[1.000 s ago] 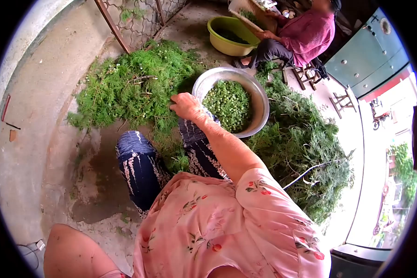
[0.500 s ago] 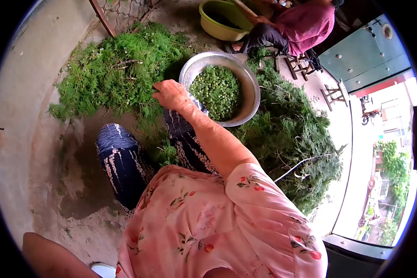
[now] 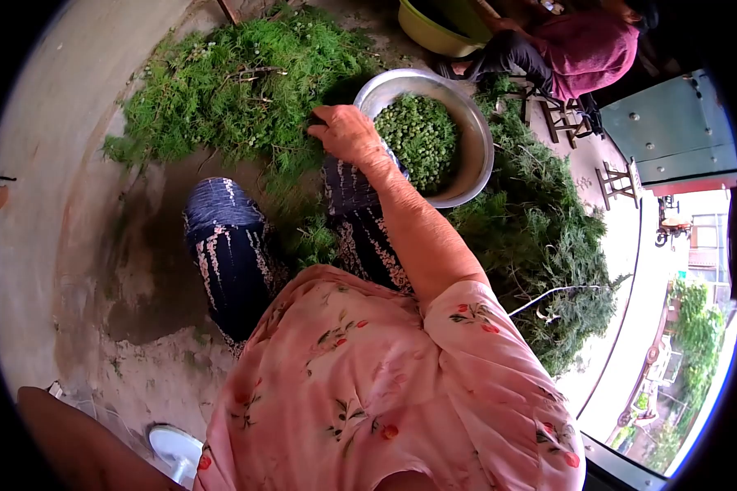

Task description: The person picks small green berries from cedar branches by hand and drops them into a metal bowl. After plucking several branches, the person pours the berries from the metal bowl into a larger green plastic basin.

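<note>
Green berries (image 3: 418,139) are held in a metal basin (image 3: 471,168) just right of the right hand (image 3: 350,137), its fingers partly bent, any grip impossible to tell, leafy cuttings (image 3: 246,102) spread beyond its fingertips, left hand hidden from view.

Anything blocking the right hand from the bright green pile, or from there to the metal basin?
Nothing visible stands between the right hand and the bright green pile. Toward the metal basin, only its raised rim appears in the way.
</note>
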Tool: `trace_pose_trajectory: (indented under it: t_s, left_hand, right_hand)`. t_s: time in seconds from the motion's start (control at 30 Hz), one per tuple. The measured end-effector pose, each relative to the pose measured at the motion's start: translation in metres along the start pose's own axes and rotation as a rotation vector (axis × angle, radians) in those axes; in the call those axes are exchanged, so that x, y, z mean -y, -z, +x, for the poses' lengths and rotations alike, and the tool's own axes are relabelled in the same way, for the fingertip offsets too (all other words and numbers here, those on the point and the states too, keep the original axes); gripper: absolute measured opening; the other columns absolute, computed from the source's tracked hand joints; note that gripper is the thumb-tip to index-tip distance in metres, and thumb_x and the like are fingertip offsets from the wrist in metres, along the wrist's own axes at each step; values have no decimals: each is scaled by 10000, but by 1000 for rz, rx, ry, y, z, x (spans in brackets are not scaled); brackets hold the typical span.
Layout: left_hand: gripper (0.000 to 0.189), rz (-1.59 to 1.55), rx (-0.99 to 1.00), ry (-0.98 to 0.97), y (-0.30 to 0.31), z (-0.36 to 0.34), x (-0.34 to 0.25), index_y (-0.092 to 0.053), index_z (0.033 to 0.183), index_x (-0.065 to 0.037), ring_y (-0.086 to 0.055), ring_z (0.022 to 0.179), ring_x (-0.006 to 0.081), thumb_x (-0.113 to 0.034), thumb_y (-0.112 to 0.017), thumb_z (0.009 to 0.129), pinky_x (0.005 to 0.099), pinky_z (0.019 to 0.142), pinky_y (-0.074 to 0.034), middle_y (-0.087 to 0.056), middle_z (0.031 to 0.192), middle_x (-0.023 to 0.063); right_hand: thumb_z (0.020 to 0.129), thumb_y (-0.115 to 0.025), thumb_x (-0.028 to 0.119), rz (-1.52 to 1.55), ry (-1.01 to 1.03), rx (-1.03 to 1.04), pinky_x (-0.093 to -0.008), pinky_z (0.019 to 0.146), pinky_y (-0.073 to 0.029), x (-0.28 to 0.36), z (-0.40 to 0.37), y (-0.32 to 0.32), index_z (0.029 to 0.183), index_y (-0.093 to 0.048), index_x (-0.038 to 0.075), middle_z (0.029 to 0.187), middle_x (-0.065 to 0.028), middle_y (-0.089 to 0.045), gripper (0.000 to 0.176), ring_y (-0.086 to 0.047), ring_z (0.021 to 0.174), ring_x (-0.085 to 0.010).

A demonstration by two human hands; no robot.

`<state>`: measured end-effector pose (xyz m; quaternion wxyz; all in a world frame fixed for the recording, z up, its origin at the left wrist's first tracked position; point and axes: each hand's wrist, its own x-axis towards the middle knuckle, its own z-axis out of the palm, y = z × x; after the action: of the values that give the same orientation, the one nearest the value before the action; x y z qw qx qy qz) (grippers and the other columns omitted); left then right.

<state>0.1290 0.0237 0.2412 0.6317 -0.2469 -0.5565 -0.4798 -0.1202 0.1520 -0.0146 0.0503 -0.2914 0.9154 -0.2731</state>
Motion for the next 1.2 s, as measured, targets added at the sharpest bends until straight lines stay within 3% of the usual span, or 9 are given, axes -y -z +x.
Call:
trace_pose_trajectory:
  t_s: [0.33, 0.37, 0.57, 0.83, 0.93, 1.03, 1.1, 1.17, 1.2]
  left_hand:
    - [269, 77, 39, 67, 10, -5, 7, -493, 1012, -73, -505, 837, 150, -275, -555, 847, 287, 746, -435, -523, 949, 65]
    - [266, 84, 42, 75, 11, -5, 9, -496, 1007, -72, -507, 831, 149, -276, -556, 846, 286, 743, -435, -526, 943, 64]
    - [251, 114, 48, 91, 17, -2, 10, -511, 979, -72, -519, 798, 147, -279, -559, 844, 282, 724, -440, -542, 905, 58]
    - [236, 87, -26, 251, 27, 13, 38, -531, 941, -72, -535, 753, 144, -282, -562, 840, 277, 698, -447, -563, 856, 51]
    - [231, 34, -103, 412, 35, 19, 74, -538, 927, -72, -540, 737, 143, -284, -564, 839, 275, 689, -449, -571, 837, 48]
    - [227, -19, -197, 682, 45, 12, 118, -546, 913, -71, -546, 720, 141, -285, -565, 838, 274, 679, -452, -579, 819, 45]
    - [225, -58, -269, 884, 51, -5, 151, -551, 904, -71, -550, 709, 141, -286, -566, 837, 272, 673, -453, -585, 806, 43]
    - [224, -82, -326, 1079, 57, -27, 188, -556, 894, -71, -554, 698, 140, -287, -567, 836, 271, 667, -455, -590, 794, 41]
    - [223, -77, -347, 1161, 58, -40, 207, -558, 889, -71, -556, 692, 139, -287, -568, 835, 270, 663, -456, -593, 788, 40]
  right_hand:
    - [777, -617, 289, 82, -42, 6, -401, 734, -469, -3, -1, 6, 945, -603, 80, 839, -141, -621, 268, -596, 832, -303]
    - [767, -615, 261, 50, -4, -12, -347, 722, -467, -3, -2, 7, 1094, -564, 50, 761, -169, -627, 392, -619, 743, -263]
    - [762, -619, 245, 36, 133, -109, -354, 724, -469, -24, 4, 1, 1056, -584, 53, 772, -195, -623, 353, -616, 759, -300]
    - [770, -595, 188, 94, 48, -108, -325, 723, -443, -51, -5, 33, 998, -593, 33, 827, -176, -616, 276, -598, 762, -268]
    - [786, -586, 154, 152, 38, -140, -290, 719, -450, -47, -8, 40, 1006, -595, 9, 830, -109, -640, 264, -600, 775, -156]
    - [807, -573, 131, 335, -78, -104, -253, 710, -459, -18, -3, 48, 1003, -596, -20, 847, -70, -636, 248, -595, 766, -115]
    - [835, -545, 101, 648, -119, -137, -226, 692, -485, -3, 9, 36, 1025, -583, -43, 843, -72, -617, 241, -602, 717, -129]
    - [795, -579, 139, 832, -171, -138, -211, 577, -455, -4, 26, 9, 981, -608, -16, 746, -68, -626, 244, -598, 656, -113]
    - [796, -579, 126, 768, -257, -97, -207, 552, -461, -6, 33, -3, 988, -601, -15, 765, -88, -621, 239, -595, 633, -122]
